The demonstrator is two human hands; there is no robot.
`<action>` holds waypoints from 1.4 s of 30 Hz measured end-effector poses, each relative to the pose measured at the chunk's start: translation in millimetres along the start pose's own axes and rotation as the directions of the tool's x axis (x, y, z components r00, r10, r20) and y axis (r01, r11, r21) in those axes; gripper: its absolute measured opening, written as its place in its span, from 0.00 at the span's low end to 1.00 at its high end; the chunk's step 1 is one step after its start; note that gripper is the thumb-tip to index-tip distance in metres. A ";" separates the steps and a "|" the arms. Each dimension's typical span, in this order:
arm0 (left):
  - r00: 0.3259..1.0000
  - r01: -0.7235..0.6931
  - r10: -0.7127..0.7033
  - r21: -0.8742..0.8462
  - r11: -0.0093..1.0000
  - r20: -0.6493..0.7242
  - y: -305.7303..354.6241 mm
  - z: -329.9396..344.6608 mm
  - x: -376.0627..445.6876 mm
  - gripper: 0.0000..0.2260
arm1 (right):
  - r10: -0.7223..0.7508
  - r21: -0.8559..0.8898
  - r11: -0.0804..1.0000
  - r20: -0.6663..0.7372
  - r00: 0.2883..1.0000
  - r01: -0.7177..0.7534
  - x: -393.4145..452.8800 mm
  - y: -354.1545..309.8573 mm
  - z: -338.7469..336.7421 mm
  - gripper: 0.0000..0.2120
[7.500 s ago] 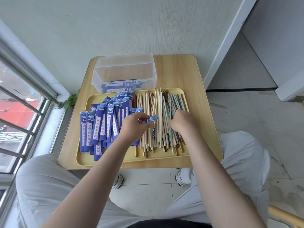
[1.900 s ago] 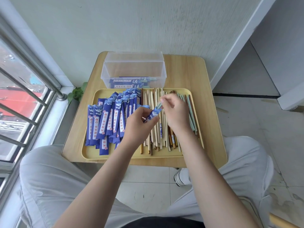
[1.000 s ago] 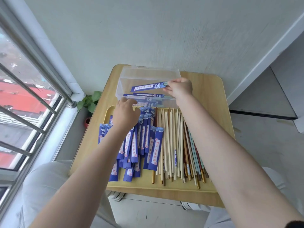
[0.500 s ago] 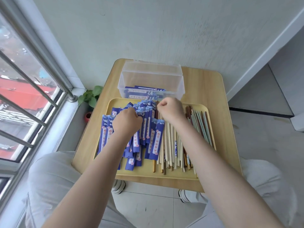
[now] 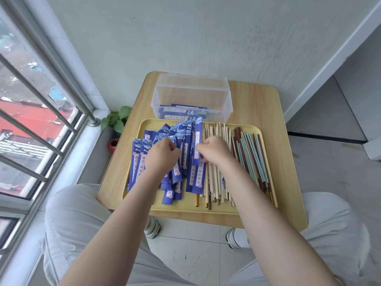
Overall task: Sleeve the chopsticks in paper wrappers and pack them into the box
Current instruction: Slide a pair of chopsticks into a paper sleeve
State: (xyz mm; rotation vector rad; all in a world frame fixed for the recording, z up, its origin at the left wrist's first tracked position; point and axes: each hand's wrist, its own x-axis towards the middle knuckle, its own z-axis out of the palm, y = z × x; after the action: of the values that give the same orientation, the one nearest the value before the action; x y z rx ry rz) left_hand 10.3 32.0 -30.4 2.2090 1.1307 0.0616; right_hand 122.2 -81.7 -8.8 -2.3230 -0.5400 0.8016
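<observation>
- Small wooden table (image 5: 255,112) stands against a pale wall, with a barred window at the left and a potted plant (image 5: 116,122) on the floor beside the table's left edge.
- Yellow tray (image 5: 185,208) occupies the near part of the table.
- Blue paper wrappers (image 5: 140,159) lie piled on the tray's left half.
- Bare chopsticks (image 5: 218,182), pale wood, lie in the middle; red-brown and pale green chopsticks lie at the right.
- Clear plastic box (image 5: 191,93) sits just beyond the tray; sleeved chopsticks (image 5: 181,111) lie flat inside.
- Left hand (image 5: 162,156): fingers curled over the wrapper pile; whether they grip anything cannot be told.
- Right hand (image 5: 214,150): fingers curled, pinching one wrapper (image 5: 198,139), which is raised lengthwise above the pile.
</observation>
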 end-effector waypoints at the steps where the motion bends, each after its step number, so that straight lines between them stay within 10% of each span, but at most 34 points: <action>1: 1.000 -0.008 0.007 -0.008 1.000 -0.011 0.7 -0.1 -1.1 0.06 | -0.023 0.035 0.999 -0.037 0.999 0.025 -3.7 3.0 -8.3 0.11; 5: 0.996 -0.058 0.039 -0.273 0.960 -0.075 19.9 0.8 -11.3 0.09 | -0.114 0.179 0.974 -0.154 0.982 0.141 -21.1 15.9 -28.1 0.05; 10: 0.987 0.003 0.121 -0.756 0.655 0.109 61.9 15.9 -31.7 0.14 | -0.210 0.122 0.967 -0.114 0.971 0.223 -48.5 24.1 -20.9 0.09; 17: 0.997 0.000 0.054 -0.737 0.676 0.049 71.2 38.9 -45.2 0.12 | -0.209 0.173 0.967 0.133 0.969 0.185 -63.9 46.7 -43.8 0.06; 23: 0.977 -0.024 0.150 -0.613 0.790 0.154 71.3 53.0 -49.6 0.09 | 0.044 0.026 0.999 -0.347 0.937 -0.037 -45.1 95.2 -75.1 0.06; 33: 0.965 -0.145 0.208 -0.339 0.930 0.157 59.9 83.1 -45.2 0.11 | 0.054 -0.286 0.946 -0.324 0.945 -0.152 -26.1 107.4 -45.6 0.21; 42: 0.966 -0.176 0.220 -0.278 0.944 0.135 57.3 87.9 -45.0 0.13 | 0.169 -0.316 0.892 -0.427 0.888 -0.322 -21.5 112.0 -54.3 0.15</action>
State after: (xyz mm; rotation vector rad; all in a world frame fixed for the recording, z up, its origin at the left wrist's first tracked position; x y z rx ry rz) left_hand 50.9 -71.5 -56.6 2.0392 0.7589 0.1070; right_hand 161.4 -197.5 -40.5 -2.8626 -0.2295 0.3354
